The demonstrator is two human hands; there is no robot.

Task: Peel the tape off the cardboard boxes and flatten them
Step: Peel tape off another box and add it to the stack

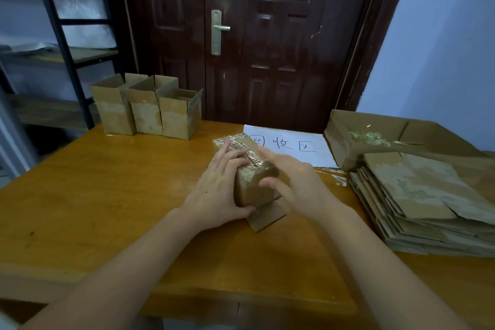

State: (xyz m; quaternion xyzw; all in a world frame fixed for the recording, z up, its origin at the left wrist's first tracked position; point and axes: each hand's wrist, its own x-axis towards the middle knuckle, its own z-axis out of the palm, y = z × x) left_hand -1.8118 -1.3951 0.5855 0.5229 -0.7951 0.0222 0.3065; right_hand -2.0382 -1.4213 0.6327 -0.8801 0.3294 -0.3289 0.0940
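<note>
A small brown cardboard box [253, 190] lies on its side on the wooden table [107, 195], with shiny clear tape [245, 149] running along its top. My left hand [217, 190] grips its left side, thumb curled under the near end. My right hand [294, 182] is at its right side, fingertips touching the near end of the box. A loose flap [267, 218] sticks out under the box toward me.
Three open-topped boxes [146, 107] stand in a row at the table's far left. A stack of flattened boxes [428, 203] lies at the right, with a large open box [375, 136] holding balled tape behind it. A white paper sign [289, 144] lies beyond the held box.
</note>
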